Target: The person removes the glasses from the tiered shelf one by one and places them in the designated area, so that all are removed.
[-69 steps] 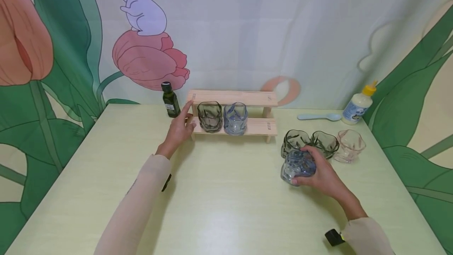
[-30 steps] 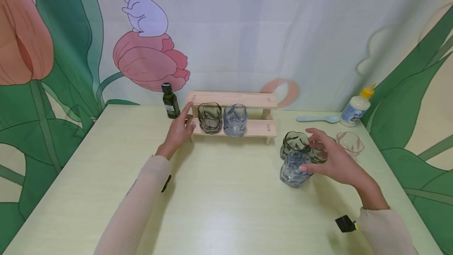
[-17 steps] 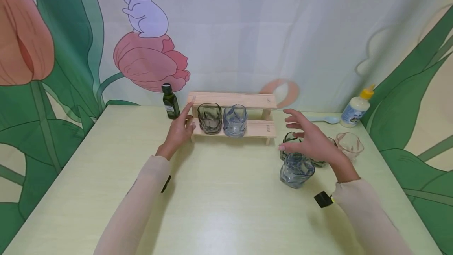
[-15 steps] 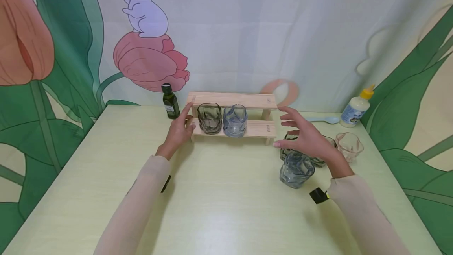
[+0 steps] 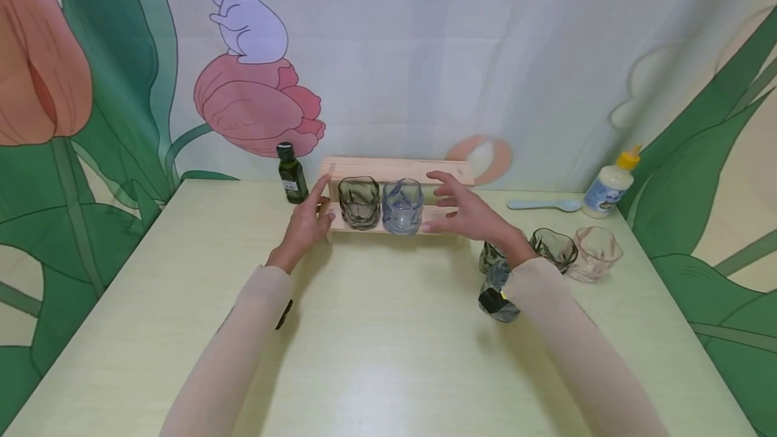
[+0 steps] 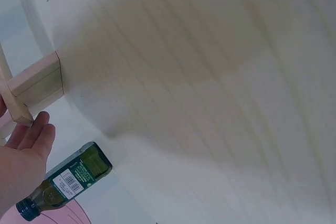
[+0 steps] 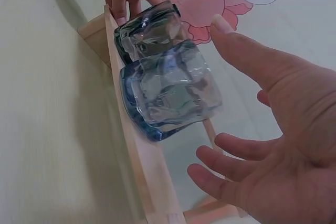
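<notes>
A two-step wooden rack [image 5: 394, 169] stands against the backdrop. On its lower step sit a smoky grey-green glass [image 5: 359, 204] and, to the right, a blue-tinted glass [image 5: 402, 206]. My left hand [image 5: 305, 226] holds the rack's left end, thumb at the lower step and index finger reaching to the upper one. Spread fingers and thumb of my right hand [image 5: 470, 216] stand just right of the blue-tinted glass; in the right wrist view a gap shows between this hand [image 7: 294, 135] and the glass [image 7: 170, 90].
Right of the rack stand two dark green glasses, one green glass [image 5: 554, 249] fully in sight, a pink glass [image 5: 597, 253] and another blue glass [image 5: 498, 276], partly behind my right sleeve. Behind them are a light-blue spoon [image 5: 544, 205] and a yellow-capped bottle [image 5: 609, 187]. A dark green bottle [image 5: 293, 175] stands left.
My right hand has let go of the blue glass in the right-hand group and moved left, across to the glass on the rack. My left hand has stayed at the rack.
</notes>
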The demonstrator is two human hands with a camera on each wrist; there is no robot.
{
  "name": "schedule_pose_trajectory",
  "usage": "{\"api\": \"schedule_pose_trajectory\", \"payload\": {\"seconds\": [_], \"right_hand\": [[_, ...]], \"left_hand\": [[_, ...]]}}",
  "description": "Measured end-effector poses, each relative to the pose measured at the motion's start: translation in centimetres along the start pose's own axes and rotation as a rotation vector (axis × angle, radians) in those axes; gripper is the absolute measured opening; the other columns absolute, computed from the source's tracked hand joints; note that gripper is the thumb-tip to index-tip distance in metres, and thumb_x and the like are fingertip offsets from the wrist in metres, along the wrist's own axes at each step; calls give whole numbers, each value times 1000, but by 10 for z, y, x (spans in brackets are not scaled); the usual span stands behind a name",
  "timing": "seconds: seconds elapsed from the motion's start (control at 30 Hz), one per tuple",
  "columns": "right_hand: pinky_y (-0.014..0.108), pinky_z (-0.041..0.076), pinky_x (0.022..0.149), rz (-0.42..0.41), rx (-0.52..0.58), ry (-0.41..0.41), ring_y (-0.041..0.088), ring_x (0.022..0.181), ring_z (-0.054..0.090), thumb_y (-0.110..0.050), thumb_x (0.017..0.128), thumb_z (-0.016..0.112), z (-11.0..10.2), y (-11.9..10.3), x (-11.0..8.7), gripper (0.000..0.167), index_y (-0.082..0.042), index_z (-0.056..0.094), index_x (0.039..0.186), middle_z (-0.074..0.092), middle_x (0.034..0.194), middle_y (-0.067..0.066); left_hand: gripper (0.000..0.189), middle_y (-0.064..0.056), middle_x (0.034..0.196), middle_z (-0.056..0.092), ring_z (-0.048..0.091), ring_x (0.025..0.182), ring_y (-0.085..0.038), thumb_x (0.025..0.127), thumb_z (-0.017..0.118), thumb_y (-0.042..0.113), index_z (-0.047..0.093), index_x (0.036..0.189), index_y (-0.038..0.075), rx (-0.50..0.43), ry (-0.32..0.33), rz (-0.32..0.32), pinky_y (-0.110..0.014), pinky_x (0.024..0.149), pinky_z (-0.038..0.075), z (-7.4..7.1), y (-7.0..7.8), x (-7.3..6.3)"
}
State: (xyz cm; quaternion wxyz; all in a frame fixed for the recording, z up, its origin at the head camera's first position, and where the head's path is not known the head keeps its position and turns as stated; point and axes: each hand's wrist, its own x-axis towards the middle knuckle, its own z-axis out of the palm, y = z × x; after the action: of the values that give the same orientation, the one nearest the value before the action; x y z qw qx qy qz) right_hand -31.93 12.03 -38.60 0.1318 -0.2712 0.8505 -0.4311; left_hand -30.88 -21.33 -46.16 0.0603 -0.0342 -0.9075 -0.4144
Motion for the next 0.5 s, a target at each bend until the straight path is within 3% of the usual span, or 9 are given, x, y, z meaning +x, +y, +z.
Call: {"api": "schedule_pose_trajectory", "payload": {"seconds": [0.3,0.5], "right_hand": [[57,41,110,10,58,9,48,139,43,-19,83,83,16,3,28,97,-24,21,158,36,153,27],[55,46,105,16,23,19,48,134,47,-18,81,84,27,7,39,99,-20,22,158,38,152,26]], "left_hand": [[81,-22,138,58,53,133,-40,98,60,5,17,160,35,6,-4,-8,-55,109,43,0,-1,3],[81,-22,139,57,53,133,-40,98,59,5,17,160,34,7,-7,-13,-55,108,44,0,-1,1]]}}
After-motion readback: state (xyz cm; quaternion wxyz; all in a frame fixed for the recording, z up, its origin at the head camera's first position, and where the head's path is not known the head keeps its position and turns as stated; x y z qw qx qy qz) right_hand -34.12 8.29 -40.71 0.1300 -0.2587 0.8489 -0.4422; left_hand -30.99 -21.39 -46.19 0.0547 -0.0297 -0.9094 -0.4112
